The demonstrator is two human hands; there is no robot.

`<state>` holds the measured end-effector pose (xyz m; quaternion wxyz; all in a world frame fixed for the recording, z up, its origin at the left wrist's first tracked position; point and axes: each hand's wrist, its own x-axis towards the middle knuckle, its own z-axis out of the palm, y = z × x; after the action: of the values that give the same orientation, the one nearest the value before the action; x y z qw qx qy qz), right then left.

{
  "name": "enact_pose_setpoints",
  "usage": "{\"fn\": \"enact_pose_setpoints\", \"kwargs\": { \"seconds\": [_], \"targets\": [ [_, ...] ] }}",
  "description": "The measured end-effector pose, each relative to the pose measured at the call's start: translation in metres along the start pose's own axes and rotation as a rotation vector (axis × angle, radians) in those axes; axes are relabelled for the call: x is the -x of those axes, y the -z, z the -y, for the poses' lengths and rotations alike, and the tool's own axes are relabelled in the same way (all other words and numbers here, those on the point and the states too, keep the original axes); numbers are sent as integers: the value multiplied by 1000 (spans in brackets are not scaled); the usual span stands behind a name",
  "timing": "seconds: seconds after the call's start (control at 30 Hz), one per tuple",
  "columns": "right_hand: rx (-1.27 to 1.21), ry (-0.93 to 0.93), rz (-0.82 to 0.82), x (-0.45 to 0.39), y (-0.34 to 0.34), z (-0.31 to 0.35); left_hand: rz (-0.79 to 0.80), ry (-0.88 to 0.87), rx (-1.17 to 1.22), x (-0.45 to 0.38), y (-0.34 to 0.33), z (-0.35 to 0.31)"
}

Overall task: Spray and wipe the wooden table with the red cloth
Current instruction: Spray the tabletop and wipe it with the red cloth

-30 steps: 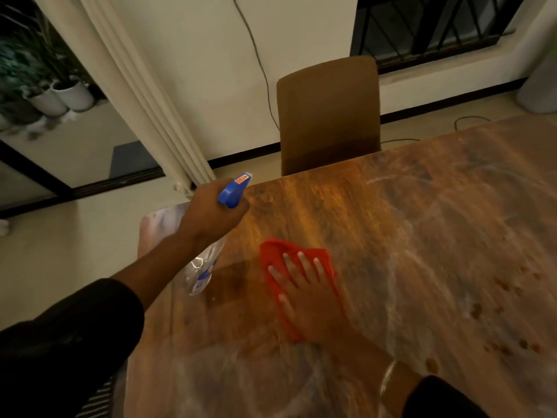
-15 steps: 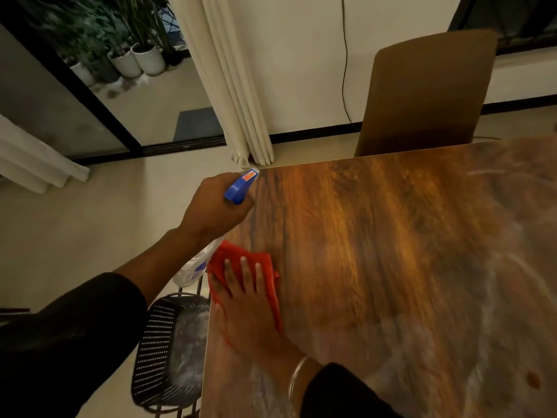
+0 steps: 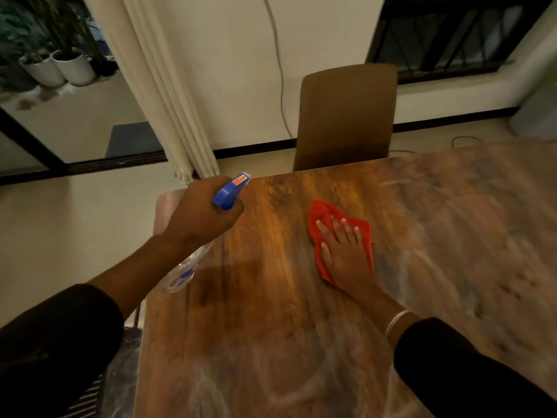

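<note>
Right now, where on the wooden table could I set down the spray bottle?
The wooden table is bare between the blue-capped spray bottle in the left hand and the red cloth under the right hand. The right side is bare too, though smeared and spotted.

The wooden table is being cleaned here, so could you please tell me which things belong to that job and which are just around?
Job: wooden table, red cloth under right hand, spray bottle in left hand.
Around: chair, curtain, potted plants, wall cable.

Black sleeves, silver bangle
</note>
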<state>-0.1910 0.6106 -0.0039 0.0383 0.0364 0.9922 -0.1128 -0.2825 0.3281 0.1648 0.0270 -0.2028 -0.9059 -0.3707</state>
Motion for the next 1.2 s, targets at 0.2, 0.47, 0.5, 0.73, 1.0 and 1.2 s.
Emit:
{"fn": "enact_pose_setpoints", "kwargs": {
  "seconds": [0.2, 0.47, 0.5, 0.73, 1.0, 1.2],
  "targets": [
    [-63, 124, -102, 41, 12, -59, 172, -6, 107, -36, -60, -58],
    [-3, -144, -2, 91, 43, -175, 452, 27, 115, -79, -146, -142],
    [-20, -172, 10, 96, 43, -186, 486, 31, 117, -83, -158, -155],
    [-59, -286, -68, 96, 54, -259, 440, -190, -86, -99, -235, -248],
    [-145, -700, -278, 125, 86, -405, 514, -210, -59, -120, -318, -308],
    [-114, -645, -270, 127, 79, -421, 502, -230, -31, -139, -360, -347]
  ]
}}
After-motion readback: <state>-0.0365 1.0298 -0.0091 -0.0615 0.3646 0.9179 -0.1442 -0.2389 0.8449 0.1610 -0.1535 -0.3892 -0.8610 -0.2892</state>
